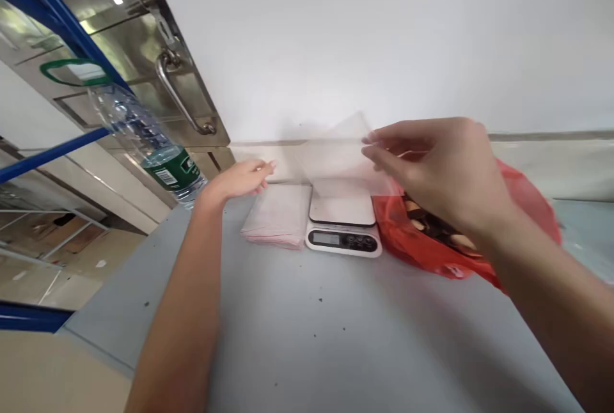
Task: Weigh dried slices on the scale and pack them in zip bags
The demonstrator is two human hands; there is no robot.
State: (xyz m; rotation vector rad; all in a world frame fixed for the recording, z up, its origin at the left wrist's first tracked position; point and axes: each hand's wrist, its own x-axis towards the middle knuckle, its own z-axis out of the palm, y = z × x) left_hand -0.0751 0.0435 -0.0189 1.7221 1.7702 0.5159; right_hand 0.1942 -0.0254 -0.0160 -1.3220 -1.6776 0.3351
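My right hand (436, 163) pinches a clear, thin plastic bag (336, 151) by its edge, between thumb and fingertips. The bag is partly blurred and hangs above a small white digital scale (343, 221). My left hand (244, 178) is loosely curled with its fingers apart and nothing in it. Just below and to its right lies a stack of flat clear bags (278, 215) with pinkish edges, against the scale's left side. Right of the scale is a red plastic bag (407, 250) holding dark pieces with pale tan faces, partly hidden by my right hand and forearm.
A large clear bottle (139, 132) with a green handle and label stands left, near the edge of the grey table (307, 349). A white wall (384, 36) rises behind. Left are a metal door with a handle (180, 96) and blue rack bars (57, 154).
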